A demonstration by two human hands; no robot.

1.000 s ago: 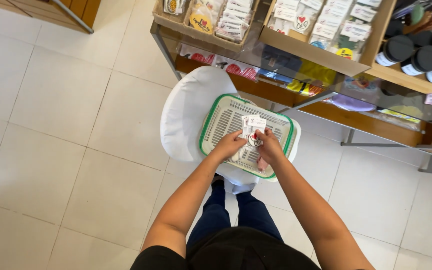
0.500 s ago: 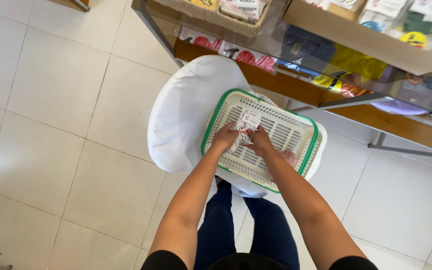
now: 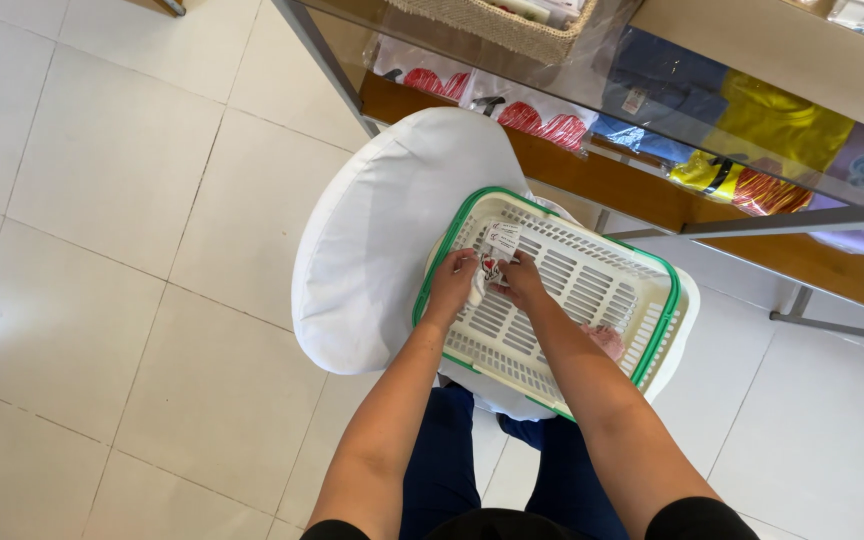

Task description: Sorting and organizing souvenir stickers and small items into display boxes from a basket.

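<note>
A white slotted plastic basket with a green rim rests on a white round cushioned stool. My left hand and my right hand are both inside the basket near its left end, pinching a small white packet with red and dark print between them. A pinkish item lies on the basket floor beside my right forearm.
A glass-topped wooden shelf runs across the top right, with folded red-printed, blue and yellow goods under it and a woven basket on top. Metal shelf legs stand behind the stool. White floor tiles spread to the left.
The view has drifted down and left, so the stool and basket sit more centred. Both hands stay together on the small packet and have lowered it closer to the basket floor.
</note>
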